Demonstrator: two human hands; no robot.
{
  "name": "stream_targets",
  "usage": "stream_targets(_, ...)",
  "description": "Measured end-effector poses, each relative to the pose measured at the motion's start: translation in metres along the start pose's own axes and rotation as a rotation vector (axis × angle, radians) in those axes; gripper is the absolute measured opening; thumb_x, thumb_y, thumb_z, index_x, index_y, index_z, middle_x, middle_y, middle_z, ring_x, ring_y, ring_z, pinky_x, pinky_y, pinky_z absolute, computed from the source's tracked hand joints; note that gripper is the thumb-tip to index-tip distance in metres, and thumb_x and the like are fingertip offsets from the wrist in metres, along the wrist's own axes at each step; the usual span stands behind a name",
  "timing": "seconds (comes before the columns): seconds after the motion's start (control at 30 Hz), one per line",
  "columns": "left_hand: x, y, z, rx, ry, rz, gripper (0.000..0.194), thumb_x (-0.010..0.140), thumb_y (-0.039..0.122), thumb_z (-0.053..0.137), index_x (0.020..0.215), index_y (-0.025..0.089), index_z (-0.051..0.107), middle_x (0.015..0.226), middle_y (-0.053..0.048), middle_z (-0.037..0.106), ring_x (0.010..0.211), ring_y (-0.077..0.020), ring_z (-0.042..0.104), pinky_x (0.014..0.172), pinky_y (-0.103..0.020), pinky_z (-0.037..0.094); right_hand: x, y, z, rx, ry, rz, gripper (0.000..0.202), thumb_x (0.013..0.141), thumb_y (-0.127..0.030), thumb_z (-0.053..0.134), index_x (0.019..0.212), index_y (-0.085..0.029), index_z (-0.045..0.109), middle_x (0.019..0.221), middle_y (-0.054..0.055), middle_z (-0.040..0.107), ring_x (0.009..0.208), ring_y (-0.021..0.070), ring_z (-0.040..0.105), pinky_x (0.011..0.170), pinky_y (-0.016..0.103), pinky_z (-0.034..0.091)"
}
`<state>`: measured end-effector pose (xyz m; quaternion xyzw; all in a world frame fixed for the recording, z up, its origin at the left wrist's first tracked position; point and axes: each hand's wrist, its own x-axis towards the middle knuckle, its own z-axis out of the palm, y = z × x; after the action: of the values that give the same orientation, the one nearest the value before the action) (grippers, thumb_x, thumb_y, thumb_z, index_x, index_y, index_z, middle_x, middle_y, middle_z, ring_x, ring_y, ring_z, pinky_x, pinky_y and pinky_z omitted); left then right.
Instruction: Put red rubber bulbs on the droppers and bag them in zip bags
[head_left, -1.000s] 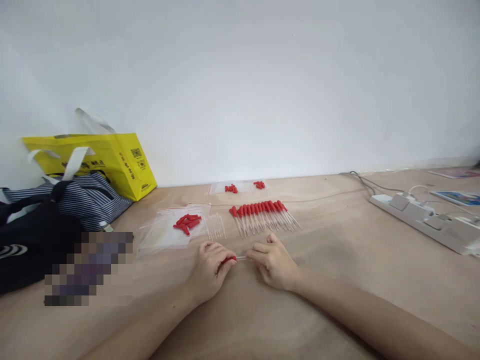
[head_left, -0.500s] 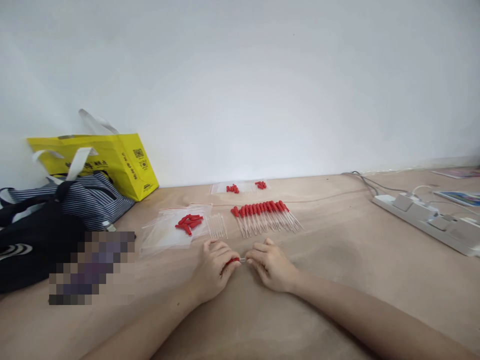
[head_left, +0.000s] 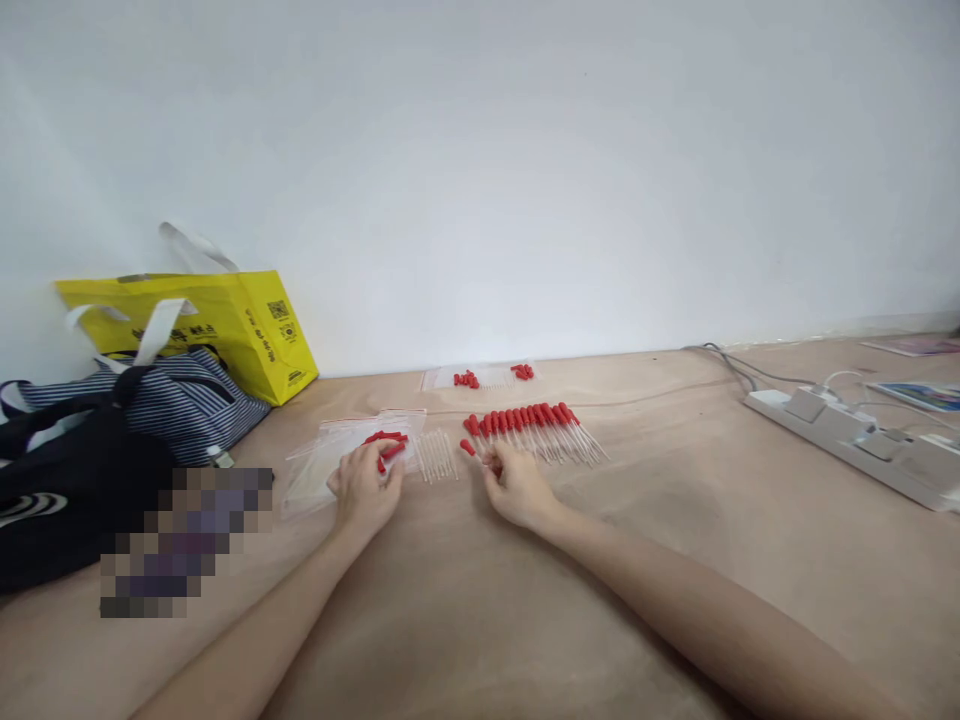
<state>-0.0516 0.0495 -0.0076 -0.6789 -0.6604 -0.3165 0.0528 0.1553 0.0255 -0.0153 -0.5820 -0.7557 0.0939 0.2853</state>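
My right hand pinches a dropper by its thin clear tube; its red rubber bulb points out to the left. The hand is at the left end of a row of droppers, each a red bulb on a slim pale tube, and hides some of the tube tips. My left hand is over a small pile of loose red rubber bulbs on a clear zip bag, thumb and fingers apart. Between my hands lies a set of loose thin tubes.
At the back by the wall are more red bulbs and tubes on another clear bag. A yellow bag, a striped bag and a black bag stand left. A power strip with cables lies right.
My hands were together in front, on a red bulb and a tube. They have parted: the right carried the dropper forward to the row, the left moved left to the loose bulbs.
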Motion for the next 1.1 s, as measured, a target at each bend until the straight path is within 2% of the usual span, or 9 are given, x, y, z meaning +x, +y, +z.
stream_targets(0.1,0.012,-0.017,-0.003,0.076,0.009,-0.130,0.025,0.076,0.027,0.044,0.096,0.020,0.057,0.099,-0.008,0.058,0.097,-0.0294,0.047,0.079,-0.044,0.035,0.020,-0.013,0.011,-0.067,0.015,0.025,0.021,0.072,-0.013,0.045,0.090,-0.017,0.054,0.085,0.004,0.064,0.079,0.0163,0.056,0.069,0.026,0.033)
stream_targets(0.2,0.023,-0.032,-0.003,0.103,-0.008,-0.149,0.031,0.079,0.034,0.040,0.102,0.022,0.058,0.105,-0.010,0.056,0.103,-0.0301,0.045,0.081,-0.046,0.035,0.033,-0.020,0.019,-0.120,0.014,0.051,0.020,0.073,-0.014,0.045,0.088,-0.016,0.057,0.087,0.007,0.064,0.083,0.0198,0.056,0.071,0.030,0.032)
stream_targets(0.33,0.046,-0.052,0.003,0.075,-0.106,0.019,0.041,0.082,0.041,0.032,0.111,0.023,0.054,0.120,-0.008,0.049,0.113,-0.0283,0.040,0.092,-0.047,0.029,0.038,-0.018,0.025,-0.175,0.008,0.063,0.020,0.073,-0.017,0.046,0.088,-0.017,0.059,0.088,0.007,0.064,0.086,0.0198,0.055,0.075,0.031,0.029)
stream_targets(0.47,0.066,-0.062,0.015,-0.032,-0.281,0.177,0.045,0.083,0.040,0.027,0.112,0.019,0.055,0.119,-0.005,0.053,0.113,-0.0217,0.043,0.096,-0.036,0.031,0.038,-0.016,0.024,-0.214,0.002,0.065,0.017,0.073,-0.019,0.047,0.082,-0.018,0.061,0.090,0.007,0.063,0.090,0.0198,0.053,0.076,0.032,0.027)
stream_targets(0.6,0.066,-0.057,0.024,-0.080,-0.331,0.250,0.047,0.083,0.043,0.026,0.105,0.018,0.059,0.111,-0.005,0.057,0.105,-0.0192,0.049,0.092,-0.032,0.036,0.040,-0.022,0.023,-0.239,-0.001,0.085,0.023,0.079,-0.026,0.042,0.081,-0.017,0.063,0.091,0.009,0.063,0.089,0.0199,0.053,0.077,0.034,0.026)
stream_targets(0.73,0.056,-0.044,0.028,-0.104,-0.326,0.297,0.046,0.084,0.043,0.026,0.095,0.017,0.063,0.099,-0.006,0.059,0.096,-0.0188,0.052,0.088,-0.032,0.039,0.044,-0.031,0.025,-0.256,-0.020,0.128,0.030,0.079,-0.038,0.043,0.079,-0.015,0.063,0.082,0.011,0.065,0.082,0.0223,0.056,0.078,0.037,0.025)
stream_targets(0.83,0.048,-0.033,0.030,-0.112,-0.326,0.321,0.043,0.084,0.040,0.027,0.092,0.018,0.064,0.097,-0.006,0.059,0.094,-0.0179,0.052,0.087,-0.031,0.038,0.046,-0.036,0.026,-0.269,-0.031,0.156,0.029,0.077,-0.035,0.044,0.079,-0.013,0.063,0.079,0.013,0.065,0.078,0.0228,0.058,0.078,0.038,0.025)
stream_targets(0.93,0.041,-0.022,0.033,-0.112,-0.312,0.301,0.042,0.084,0.038,0.028,0.094,0.017,0.063,0.097,-0.007,0.058,0.094,-0.0186,0.051,0.087,-0.032,0.038,0.044,-0.037,0.025,-0.277,-0.044,0.172,0.027,0.076,-0.031,0.044,0.079,-0.012,0.064,0.080,0.015,0.065,0.076,0.0227,0.059,0.078,0.038,0.025)
stream_targets(1.1,0.019,-0.001,0.032,-0.100,-0.268,0.193,0.043,0.085,0.038,0.027,0.093,0.017,0.063,0.099,-0.010,0.057,0.094,-0.0229,0.051,0.085,-0.038,0.039,0.033,-0.032,0.015,-0.284,-0.084,0.176,0.025,0.075,-0.029,0.045,0.078,-0.013,0.064,0.079,0.013,0.066,0.076,0.0222,0.060,0.080,0.038,0.025)
